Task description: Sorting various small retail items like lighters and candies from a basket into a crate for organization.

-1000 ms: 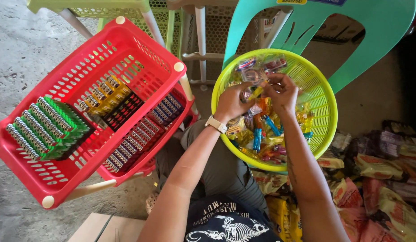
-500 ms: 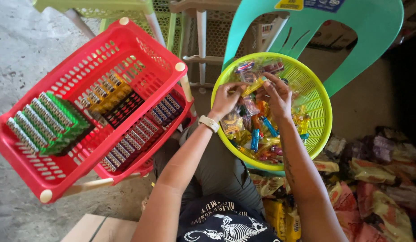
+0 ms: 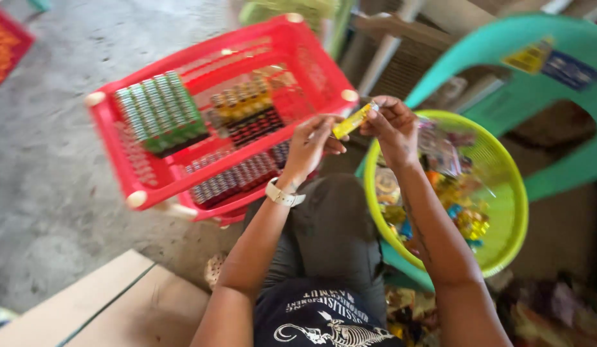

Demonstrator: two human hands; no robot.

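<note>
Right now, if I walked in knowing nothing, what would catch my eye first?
Probably the red basket at the left, packed with neat rows of green, yellow and dark packets. Next, the yellow-green round basket at the right, holding a jumble of bright wrapped sweets. Between them, the left hand and right hand hold up one small yellow packet.

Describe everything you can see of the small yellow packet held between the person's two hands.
The yellow packet is a slim, oblong wrapped sweet or snack stick with a shiny, foil-like look and a paler tip at its upper right end. It is held in the air, tilted, its right end higher. The left hand pinches its lower end and the right hand grips its upper end. It sits between the red basket and the green basket, touching neither. Motion blur hides any finer detail.
</note>
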